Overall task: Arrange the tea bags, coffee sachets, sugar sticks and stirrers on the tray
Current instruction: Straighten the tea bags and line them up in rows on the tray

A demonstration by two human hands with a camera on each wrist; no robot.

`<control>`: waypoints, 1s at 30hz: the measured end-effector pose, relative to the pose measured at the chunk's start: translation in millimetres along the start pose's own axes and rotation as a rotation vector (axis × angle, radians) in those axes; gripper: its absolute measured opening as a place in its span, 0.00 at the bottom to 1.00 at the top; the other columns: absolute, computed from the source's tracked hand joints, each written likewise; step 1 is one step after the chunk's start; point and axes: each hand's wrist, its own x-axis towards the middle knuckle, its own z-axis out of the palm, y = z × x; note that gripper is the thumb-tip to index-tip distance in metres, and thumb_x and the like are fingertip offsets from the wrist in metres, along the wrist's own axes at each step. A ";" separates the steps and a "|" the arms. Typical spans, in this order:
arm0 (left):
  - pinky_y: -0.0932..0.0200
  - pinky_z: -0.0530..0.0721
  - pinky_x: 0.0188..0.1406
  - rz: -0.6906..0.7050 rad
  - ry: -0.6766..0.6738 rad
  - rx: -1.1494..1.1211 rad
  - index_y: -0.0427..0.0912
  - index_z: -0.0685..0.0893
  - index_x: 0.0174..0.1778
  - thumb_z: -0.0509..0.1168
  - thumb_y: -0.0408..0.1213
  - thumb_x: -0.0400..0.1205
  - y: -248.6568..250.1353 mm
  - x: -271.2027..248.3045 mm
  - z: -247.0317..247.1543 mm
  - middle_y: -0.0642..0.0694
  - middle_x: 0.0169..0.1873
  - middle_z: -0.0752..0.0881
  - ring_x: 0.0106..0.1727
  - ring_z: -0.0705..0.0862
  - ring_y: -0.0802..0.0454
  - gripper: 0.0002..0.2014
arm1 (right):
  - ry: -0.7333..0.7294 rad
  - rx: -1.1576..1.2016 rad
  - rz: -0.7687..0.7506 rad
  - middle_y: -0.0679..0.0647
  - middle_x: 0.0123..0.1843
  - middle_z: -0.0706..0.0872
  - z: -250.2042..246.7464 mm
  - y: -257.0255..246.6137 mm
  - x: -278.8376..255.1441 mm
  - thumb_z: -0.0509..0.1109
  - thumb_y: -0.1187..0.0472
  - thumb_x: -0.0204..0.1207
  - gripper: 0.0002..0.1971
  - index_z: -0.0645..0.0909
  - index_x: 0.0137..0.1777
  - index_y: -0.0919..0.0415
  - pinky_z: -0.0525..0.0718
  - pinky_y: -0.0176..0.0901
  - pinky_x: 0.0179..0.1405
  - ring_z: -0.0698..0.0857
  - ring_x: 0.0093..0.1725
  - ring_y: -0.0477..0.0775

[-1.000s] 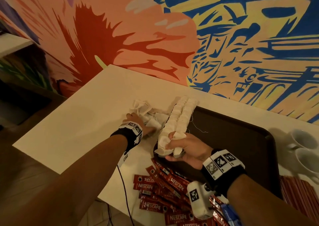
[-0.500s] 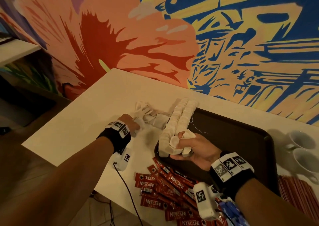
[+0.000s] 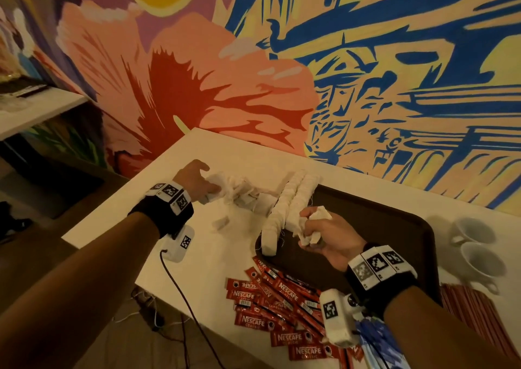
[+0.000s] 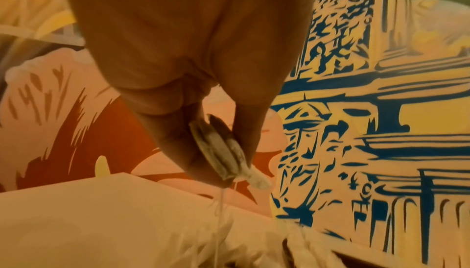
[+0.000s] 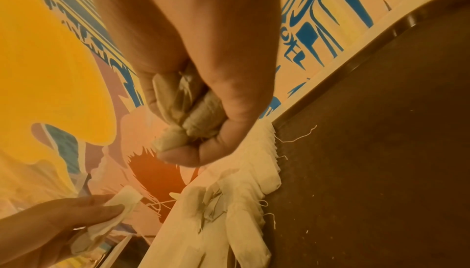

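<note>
- The left hand (image 3: 194, 182) hangs over the far left part of the white counter (image 3: 118, 222); its grip pinches a few tea bags (image 4: 223, 151) between thumb and fingers, their strings trailing down to the loose heap of tea bags (image 3: 242, 196) on the counter.
- The right hand (image 3: 327, 236) sits over the near left corner of the dark tray (image 3: 394, 227), its grip clenched round a crumpled bunch of tea bags (image 3: 313, 222).
- Two long rows of tea bags (image 3: 287, 205) lie along the tray's left edge, running from the far rim to the near corner; whether the outer row rests fully on the tray cannot be told from this angle.
- One stray tea bag (image 3: 220, 223) lies alone on the counter between the heap and the near edge.
- Red Nescafé coffee sachets (image 3: 270, 306) lie scattered on the counter just in front of the tray, a few touching its near rim.
- Red stirrers (image 3: 465, 306) lie in a bundle right of the tray's near corner.
- Two white cups (image 3: 476, 244) stand on the counter to the right of the tray.
- A painted wall (image 3: 366, 72) rises behind the counter.
</note>
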 end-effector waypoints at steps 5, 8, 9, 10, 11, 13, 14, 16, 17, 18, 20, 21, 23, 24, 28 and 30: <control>0.62 0.80 0.27 0.150 -0.042 0.056 0.40 0.82 0.58 0.78 0.39 0.78 33.7 -29.5 -19.2 0.39 0.44 0.90 0.33 0.87 0.45 0.16 | -0.005 0.073 -0.005 0.62 0.49 0.83 -2.3 -5.0 -10.1 0.65 0.79 0.73 0.16 0.84 0.52 0.61 0.88 0.52 0.43 0.85 0.44 0.62; 0.66 0.76 0.28 0.265 -0.016 0.127 0.39 0.85 0.57 0.76 0.44 0.79 53.0 -51.1 -25.8 0.40 0.46 0.90 0.37 0.85 0.51 0.16 | -0.016 0.106 -0.009 0.61 0.48 0.83 -2.8 -7.0 -14.9 0.69 0.77 0.76 0.12 0.84 0.51 0.60 0.88 0.51 0.40 0.85 0.44 0.61; 0.64 0.76 0.30 0.293 -0.009 0.137 0.40 0.85 0.56 0.75 0.45 0.79 58.9 -57.7 -27.8 0.40 0.46 0.90 0.38 0.85 0.51 0.15 | -0.018 0.112 -0.013 0.61 0.47 0.84 -2.5 -7.7 -16.1 0.70 0.75 0.77 0.10 0.84 0.51 0.60 0.88 0.51 0.39 0.85 0.44 0.60; 0.63 0.76 0.32 0.310 -0.005 0.140 0.41 0.85 0.55 0.74 0.46 0.80 64.2 -63.2 -30.2 0.40 0.46 0.91 0.40 0.86 0.50 0.14 | -0.019 0.115 -0.019 0.60 0.46 0.84 -2.3 -8.0 -17.2 0.71 0.74 0.77 0.09 0.84 0.51 0.60 0.88 0.51 0.39 0.85 0.44 0.60; 0.63 0.76 0.33 0.330 0.001 0.138 0.42 0.85 0.53 0.74 0.47 0.80 69.6 -69.0 -32.6 0.40 0.45 0.91 0.41 0.87 0.48 0.13 | -0.021 0.116 -0.027 0.60 0.45 0.85 -2.4 -8.0 -18.2 0.72 0.73 0.78 0.09 0.83 0.51 0.60 0.89 0.51 0.40 0.86 0.44 0.59; 0.64 0.77 0.35 0.369 0.018 0.136 0.40 0.87 0.52 0.74 0.48 0.79 79.6 -78.8 -36.2 0.40 0.45 0.91 0.45 0.89 0.44 0.14 | -0.030 0.108 -0.044 0.60 0.44 0.85 -3.1 -7.3 -19.8 0.72 0.73 0.77 0.08 0.84 0.52 0.61 0.88 0.51 0.41 0.86 0.44 0.59; 0.62 0.78 0.37 0.385 0.021 0.137 0.40 0.87 0.52 0.75 0.49 0.79 83.2 -82.2 -37.4 0.40 0.45 0.92 0.46 0.89 0.44 0.15 | -0.037 0.100 -0.054 0.60 0.44 0.85 -3.8 -7.0 -20.4 0.73 0.73 0.77 0.08 0.84 0.52 0.61 0.88 0.51 0.41 0.86 0.44 0.59; 0.56 0.82 0.43 0.410 0.013 0.161 0.41 0.88 0.52 0.74 0.51 0.78 87.9 -88.2 -38.2 0.43 0.45 0.92 0.47 0.89 0.45 0.17 | -0.046 0.071 -0.082 0.60 0.44 0.85 -4.9 -6.5 -21.1 0.73 0.73 0.77 0.08 0.84 0.52 0.61 0.88 0.51 0.40 0.86 0.44 0.59; 0.51 0.84 0.47 0.420 0.000 0.166 0.42 0.88 0.52 0.74 0.52 0.78 89.1 -90.9 -37.6 0.43 0.45 0.92 0.47 0.90 0.45 0.17 | -0.048 0.049 -0.105 0.60 0.43 0.85 -4.8 -6.7 -21.3 0.73 0.73 0.77 0.08 0.84 0.51 0.61 0.88 0.51 0.40 0.86 0.45 0.59; 0.46 0.85 0.51 0.430 -0.014 0.155 0.42 0.88 0.52 0.74 0.52 0.78 89.4 -92.6 -35.9 0.43 0.45 0.92 0.48 0.90 0.44 0.16 | -0.052 0.025 -0.134 0.59 0.42 0.85 -4.7 -6.9 -21.7 0.73 0.74 0.77 0.08 0.84 0.50 0.61 0.87 0.50 0.39 0.86 0.44 0.58; 0.46 0.87 0.53 0.445 -0.056 0.100 0.43 0.88 0.53 0.75 0.50 0.79 90.9 -98.9 -30.8 0.43 0.45 0.93 0.48 0.91 0.43 0.15 | -0.070 -0.017 -0.202 0.57 0.39 0.85 -4.0 -7.2 -21.9 0.73 0.75 0.76 0.09 0.85 0.48 0.61 0.86 0.48 0.37 0.85 0.40 0.57; 0.50 0.88 0.51 0.453 -0.083 0.067 0.43 0.88 0.54 0.75 0.48 0.79 92.6 -103.7 -28.0 0.44 0.46 0.93 0.48 0.91 0.42 0.14 | -0.081 -0.033 -0.232 0.56 0.38 0.85 -3.9 -7.2 -21.6 0.73 0.75 0.76 0.09 0.85 0.47 0.60 0.86 0.46 0.35 0.85 0.39 0.55; 0.57 0.88 0.47 0.480 -0.153 0.020 0.43 0.88 0.56 0.75 0.45 0.79 97.8 -114.1 -22.3 0.46 0.47 0.93 0.49 0.91 0.42 0.13 | -0.097 -0.053 -0.285 0.54 0.38 0.86 -4.3 -7.3 -21.2 0.73 0.76 0.75 0.10 0.85 0.47 0.60 0.85 0.45 0.35 0.86 0.38 0.53; 0.56 0.89 0.47 0.498 -0.196 -0.001 0.43 0.88 0.56 0.75 0.44 0.79 100.7 -118.3 -20.2 0.46 0.48 0.93 0.49 0.91 0.40 0.13 | -0.105 -0.059 -0.311 0.54 0.39 0.86 -4.7 -7.6 -21.0 0.73 0.77 0.75 0.11 0.85 0.47 0.60 0.85 0.46 0.36 0.86 0.39 0.54; 0.42 0.90 0.49 0.574 -0.341 -0.086 0.40 0.88 0.55 0.76 0.41 0.79 117.0 -135.5 -17.1 0.42 0.47 0.93 0.46 0.90 0.31 0.13 | -0.106 -0.044 -0.402 0.55 0.46 0.86 -7.6 -10.6 -21.2 0.75 0.77 0.72 0.14 0.85 0.49 0.58 0.82 0.55 0.49 0.85 0.49 0.58; 0.41 0.91 0.48 0.621 -0.374 -0.105 0.39 0.88 0.56 0.75 0.41 0.79 128.6 -144.2 -17.6 0.41 0.48 0.92 0.46 0.90 0.30 0.13 | -0.099 -0.019 -0.434 0.55 0.48 0.87 -9.9 -13.3 -23.6 0.76 0.76 0.71 0.16 0.87 0.50 0.55 0.81 0.60 0.54 0.85 0.52 0.59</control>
